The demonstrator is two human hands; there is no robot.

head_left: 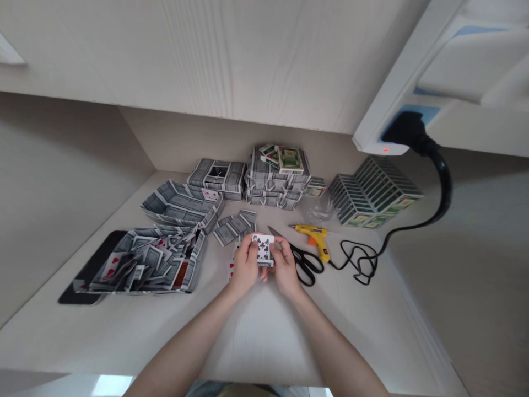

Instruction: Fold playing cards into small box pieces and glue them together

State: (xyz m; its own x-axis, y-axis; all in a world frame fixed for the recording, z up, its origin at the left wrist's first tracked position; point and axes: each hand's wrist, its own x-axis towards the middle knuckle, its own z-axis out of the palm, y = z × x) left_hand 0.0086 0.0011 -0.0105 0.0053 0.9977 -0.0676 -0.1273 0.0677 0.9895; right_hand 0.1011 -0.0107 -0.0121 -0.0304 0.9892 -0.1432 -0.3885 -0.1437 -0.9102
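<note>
Between my two hands is a playing card (263,251) showing black clubs; its lower edge looks folded, and whether more cards lie beneath it I cannot tell. My left hand (244,264) grips its left side with the thumb on the face. On the right side, my right hand (285,267) holds it the same way. Black-handled scissors (308,267) lie just right of my right hand. Several loose cards (235,226) rest face down beyond my left hand, and a red-marked card (230,268) is partly hidden under it.
A yellow glue gun (316,237) lies to the right, its black cord (363,259) running to a power strip (392,110). Card-built trays stand left, one full of cards (144,259), another (182,204) behind. Card-built boxes (276,182) and stacked card packs (372,193) line the back.
</note>
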